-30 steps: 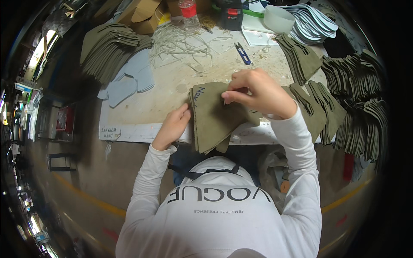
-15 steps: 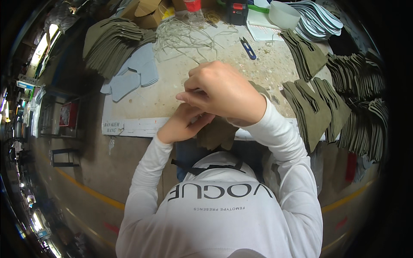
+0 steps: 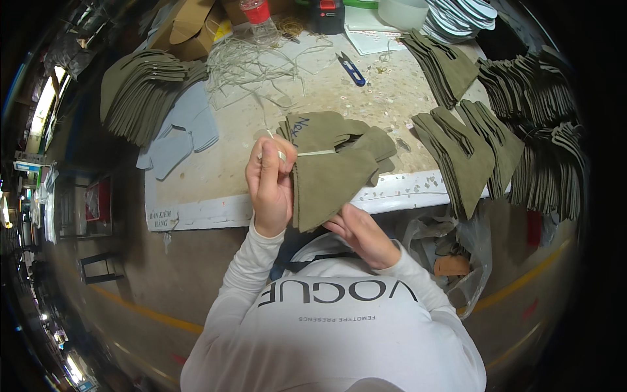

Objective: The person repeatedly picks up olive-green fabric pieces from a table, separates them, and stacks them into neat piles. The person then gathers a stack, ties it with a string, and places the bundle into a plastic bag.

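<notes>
Left hand (image 3: 269, 186) closed on the near-left edge of an olive bundle (image 3: 330, 173), pinching a pale cord (image 3: 313, 153) that runs right across the bundle; right hand (image 3: 359, 232) grips the bundle's lower corner from beneath, just off the table (image 3: 215, 173) edge. Beyond the grip: loose cords (image 3: 251, 62) and blue snips (image 3: 351, 68). Left of it: grey-blue pieces (image 3: 179, 134) and an olive stack (image 3: 140, 95); right: more olive stacks (image 3: 467, 153).
</notes>
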`<state>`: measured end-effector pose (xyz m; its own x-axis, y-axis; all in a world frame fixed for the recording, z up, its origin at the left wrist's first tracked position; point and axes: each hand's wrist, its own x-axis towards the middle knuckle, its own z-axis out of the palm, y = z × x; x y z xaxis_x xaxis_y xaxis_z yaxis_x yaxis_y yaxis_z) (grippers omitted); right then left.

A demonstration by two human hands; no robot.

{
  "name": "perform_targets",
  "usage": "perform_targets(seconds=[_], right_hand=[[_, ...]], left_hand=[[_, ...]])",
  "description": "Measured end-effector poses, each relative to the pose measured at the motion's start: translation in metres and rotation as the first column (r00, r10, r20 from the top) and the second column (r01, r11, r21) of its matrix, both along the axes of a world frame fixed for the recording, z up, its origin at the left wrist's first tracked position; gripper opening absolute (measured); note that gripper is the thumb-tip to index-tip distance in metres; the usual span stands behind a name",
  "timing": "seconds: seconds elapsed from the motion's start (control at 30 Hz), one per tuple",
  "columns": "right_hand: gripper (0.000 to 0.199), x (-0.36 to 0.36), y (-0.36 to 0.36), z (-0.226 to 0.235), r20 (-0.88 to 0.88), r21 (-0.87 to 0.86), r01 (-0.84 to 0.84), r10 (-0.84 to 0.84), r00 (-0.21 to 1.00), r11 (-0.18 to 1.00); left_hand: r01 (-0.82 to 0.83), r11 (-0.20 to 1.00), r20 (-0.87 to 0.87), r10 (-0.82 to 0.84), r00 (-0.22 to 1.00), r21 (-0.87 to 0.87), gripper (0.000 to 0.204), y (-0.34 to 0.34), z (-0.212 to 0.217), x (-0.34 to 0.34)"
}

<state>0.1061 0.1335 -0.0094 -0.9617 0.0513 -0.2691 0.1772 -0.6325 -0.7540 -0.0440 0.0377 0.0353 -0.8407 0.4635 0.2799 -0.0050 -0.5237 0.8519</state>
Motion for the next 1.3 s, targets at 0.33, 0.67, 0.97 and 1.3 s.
perform_targets(seconds=[0.33,0.67,0.97,1.3], right_hand=[[0.063,-0.054,0.03,-0.001,-0.364,-0.47,0.372,-0.56,0.744,0.8],[0.064,-0.066,0.092,0.024,-0.648,0.468,0.835,-0.53,0.547,0.29],[0.053,-0.019,0.023,0.003,0.186,0.156,0.021,-0.05,0.981,0.987],[0.065,-0.052,0.009,0.002,0.174,-0.566,0.327,-0.278,0.945,0.757]], left_hand=[[0.031,0.989,-0.114,-0.014,0.993,0.145,0.033,-0.001,0.021,0.006],[-0.102,0.995,0.005,0.102,0.995,0.011,0.033,-0.02,-0.019,-0.001],[-0.069,0.923,0.592,-0.184,0.785,0.378,0.025,-0.02,-0.014,-0.049],[0.156,0.889,0.519,-0.386,0.763,0.431,0.026,0.003,0.021,-0.064]])
